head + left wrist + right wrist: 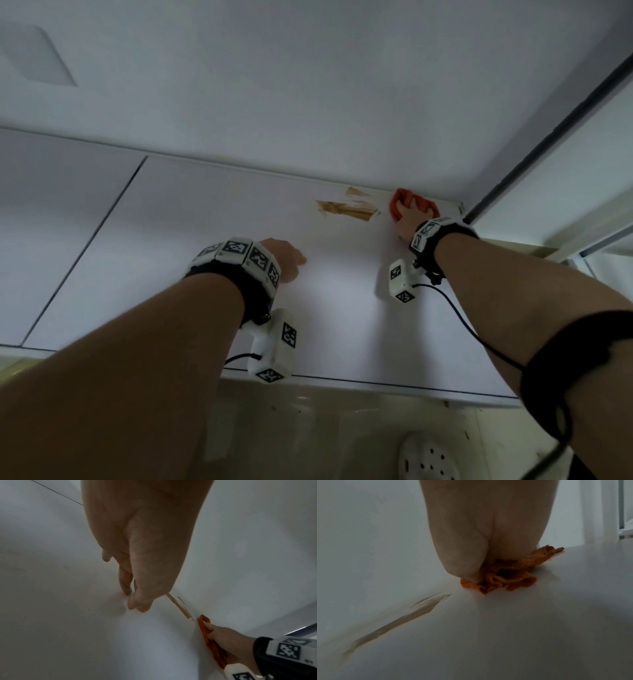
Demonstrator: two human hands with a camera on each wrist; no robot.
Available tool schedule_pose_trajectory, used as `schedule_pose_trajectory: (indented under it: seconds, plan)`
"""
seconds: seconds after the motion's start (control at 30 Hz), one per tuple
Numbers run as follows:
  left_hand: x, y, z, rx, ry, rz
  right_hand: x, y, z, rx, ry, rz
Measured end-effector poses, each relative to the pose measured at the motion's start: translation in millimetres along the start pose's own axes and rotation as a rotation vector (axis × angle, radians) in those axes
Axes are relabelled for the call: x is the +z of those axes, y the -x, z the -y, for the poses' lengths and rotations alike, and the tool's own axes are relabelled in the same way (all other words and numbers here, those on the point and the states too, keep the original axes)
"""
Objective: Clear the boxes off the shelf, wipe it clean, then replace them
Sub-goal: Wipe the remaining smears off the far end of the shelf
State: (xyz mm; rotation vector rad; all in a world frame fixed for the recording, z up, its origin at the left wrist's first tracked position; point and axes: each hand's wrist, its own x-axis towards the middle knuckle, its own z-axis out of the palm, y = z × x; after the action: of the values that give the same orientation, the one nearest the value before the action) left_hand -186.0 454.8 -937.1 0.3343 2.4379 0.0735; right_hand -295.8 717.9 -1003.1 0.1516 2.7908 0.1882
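White shelf [212, 274] bare of boxes. Near centre: left hand [286, 258], fingertips [127, 588] extended, resting on surface. Far right corner: right hand [407, 219] pressing bunched orange cloth [399, 202]; finger spread indeterminable. Brown tape residue [349, 209] left of cloth.

Shelf [212, 219] was a flat white top, bare of boxes, with brown streaky residue [346, 207] near its back edge. Orange cloth [399, 202] lay bunched on the shelf at the back right corner, just right of the residue.
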Motion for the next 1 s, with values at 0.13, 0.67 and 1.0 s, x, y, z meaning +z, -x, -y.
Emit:
schedule_pose_trajectory:
  seconds: [0.13, 0.67, 1.0]
  plan:
    - [-1, -1, 2, 0.008, 0.035, -0.018, -5, -5, 25, -0.095, -0.037, 0.037]
    - [-2, -10, 6, 0.003, 0.113, -0.045, -1, 36, 22, -0.072, -0.222, 0.075]
    - [-13, -8, 48, -0.111, 0.293, -0.26, -29, 14, 49, -0.012, -0.242, 0.051]
